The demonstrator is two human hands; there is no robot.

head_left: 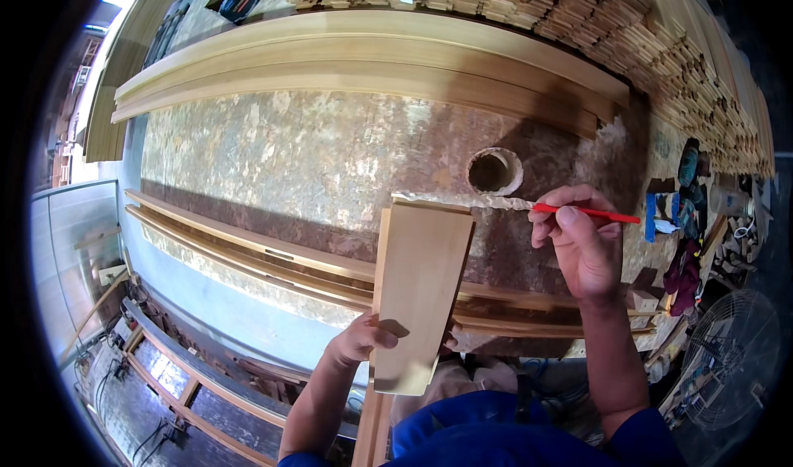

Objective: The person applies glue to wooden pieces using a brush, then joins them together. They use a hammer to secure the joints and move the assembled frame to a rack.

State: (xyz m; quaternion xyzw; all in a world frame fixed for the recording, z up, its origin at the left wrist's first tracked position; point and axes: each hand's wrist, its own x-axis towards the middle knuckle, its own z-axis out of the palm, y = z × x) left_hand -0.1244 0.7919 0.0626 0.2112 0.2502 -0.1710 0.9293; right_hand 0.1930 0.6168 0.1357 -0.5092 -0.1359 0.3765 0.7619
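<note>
tool handle [610, 216]: red | tool shaft [496, 202]: off-white (blotchy) | board [425, 277]: pale tan | tabletop [330, 149]: brown — mottled cream

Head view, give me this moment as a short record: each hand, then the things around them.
Left hand: gripping the wooden board near its lower end
Right hand: holding a red-handled stick, its other end coated off-white
Stick position: along the board's upper end; contact unclear
Round pot: on the mottled workbench, beyond the stick
Far side: long planks, stacked wood strips behind

From the tip of my board [421, 277], I could pass over bare bench top [306, 149] toward ten o'clock; a round pot [515, 170] blocks two o'clock, long planks [372, 50] bar twelve.
</note>
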